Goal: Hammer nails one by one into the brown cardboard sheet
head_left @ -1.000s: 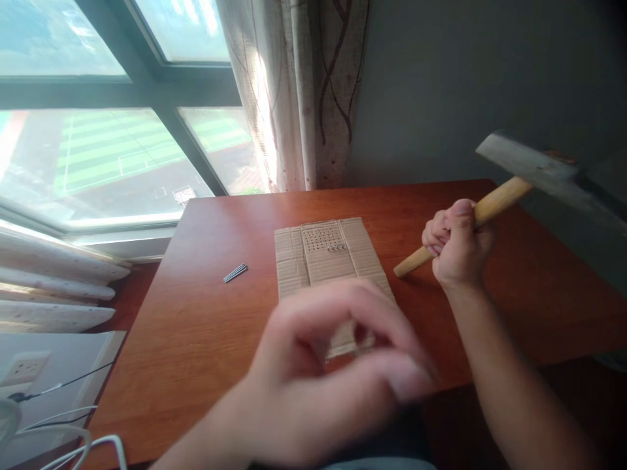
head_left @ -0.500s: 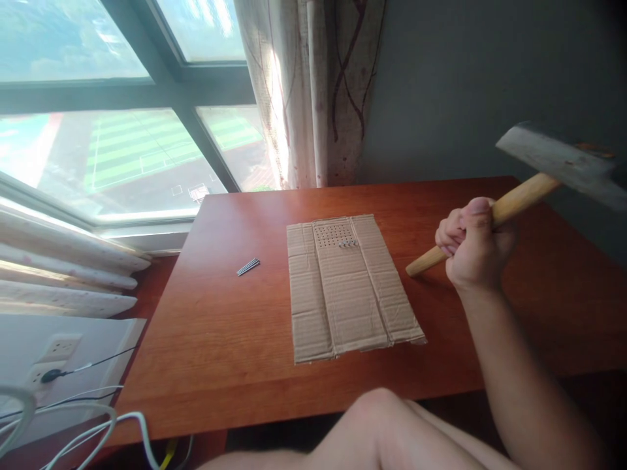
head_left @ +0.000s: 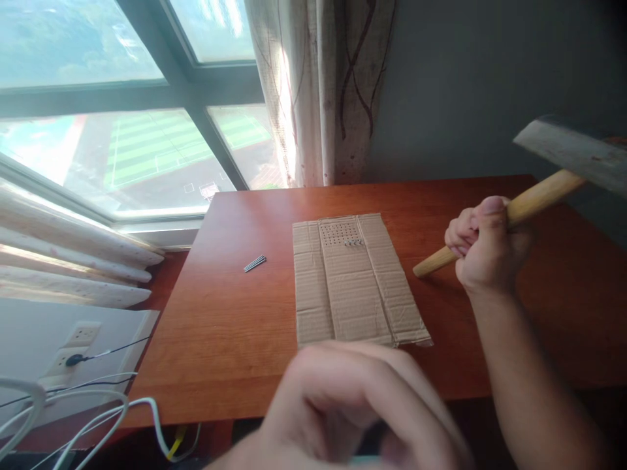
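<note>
My right hand (head_left: 487,241) is closed round the wooden handle of a hammer (head_left: 543,196). Its pale metal head rises toward the upper right, cut off by the frame edge, while the handle's lower end points at the tabletop. Large and blurred at the bottom centre, my left hand (head_left: 357,391) has bent fingers close to the camera; whether they hold anything is unclear. Beyond it lies a flat cardboard piece (head_left: 357,294) with rows of small dark dots and several short greyish nail-like bits (head_left: 353,243). Left of the cardboard rests a small bunch of nails (head_left: 255,263).
The reddish-brown wooden table (head_left: 210,339) stands against a window (head_left: 147,143) and a patterned curtain (head_left: 304,98). White cables (head_left: 151,418) loop at the lower left, near a wall socket (head_left: 81,334) with a black plug.
My left hand has come up into view at the bottom centre, covering the cardboard's near edge and the bare leg. The whole scene shifts slightly right; my right hand still grips the hammer.
</note>
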`<state>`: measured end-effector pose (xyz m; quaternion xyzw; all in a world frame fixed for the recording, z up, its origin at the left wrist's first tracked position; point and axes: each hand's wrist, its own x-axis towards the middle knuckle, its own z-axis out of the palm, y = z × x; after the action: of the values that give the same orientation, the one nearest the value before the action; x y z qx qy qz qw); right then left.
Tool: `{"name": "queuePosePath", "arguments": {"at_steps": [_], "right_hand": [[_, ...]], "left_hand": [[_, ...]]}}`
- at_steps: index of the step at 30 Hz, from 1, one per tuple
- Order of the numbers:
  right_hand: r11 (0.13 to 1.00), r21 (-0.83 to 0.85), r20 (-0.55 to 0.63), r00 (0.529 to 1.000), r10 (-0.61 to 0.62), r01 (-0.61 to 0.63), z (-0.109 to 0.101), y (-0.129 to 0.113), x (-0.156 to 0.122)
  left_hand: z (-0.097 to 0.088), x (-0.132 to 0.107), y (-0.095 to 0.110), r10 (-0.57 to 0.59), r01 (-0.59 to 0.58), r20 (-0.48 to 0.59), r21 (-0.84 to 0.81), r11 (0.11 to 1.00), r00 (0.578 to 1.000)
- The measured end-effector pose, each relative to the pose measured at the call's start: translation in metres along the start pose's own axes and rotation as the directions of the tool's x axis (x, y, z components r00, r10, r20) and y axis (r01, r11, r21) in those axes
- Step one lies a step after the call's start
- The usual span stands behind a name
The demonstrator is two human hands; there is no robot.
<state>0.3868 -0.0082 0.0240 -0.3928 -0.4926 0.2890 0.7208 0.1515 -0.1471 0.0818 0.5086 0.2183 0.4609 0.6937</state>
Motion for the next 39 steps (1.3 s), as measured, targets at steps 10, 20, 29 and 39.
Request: {"name": "queuePosePath", "arguments": {"at_steps": [10, 20, 29, 39], "right_hand": [[1.000, 0.028, 0.020, 1.000, -0.010, 0.009, -0.004, 0.004, 0.001], [1.000, 0.025, 0.007, 1.000, 0.007, -0.007, -0.005, 0.002, 0.001], [1.000, 0.020, 0.010, 1.000, 0.016, -0.016, -0.004, 0.001, 0.001], [0.997, 0.075, 0.016, 1.000, 0.000, -0.002, -0.003, 0.002, 0.003]], "left_hand": [[-0.168, 0.010, -0.024, 0.314, 0.471, -0.390, 0.847, -0.247, 0.866], [-0.184, 0.013, -0.034, 0.148, 0.468, -0.469, 0.697, -0.543, 0.871], [-0.188, 0.013, -0.035, 0.111, 0.443, -0.474, 0.680, -0.584, 0.873], [-0.153, 0.031, -0.011, 0.354, 0.314, -0.303, 0.949, 0.026, 0.885]]}}
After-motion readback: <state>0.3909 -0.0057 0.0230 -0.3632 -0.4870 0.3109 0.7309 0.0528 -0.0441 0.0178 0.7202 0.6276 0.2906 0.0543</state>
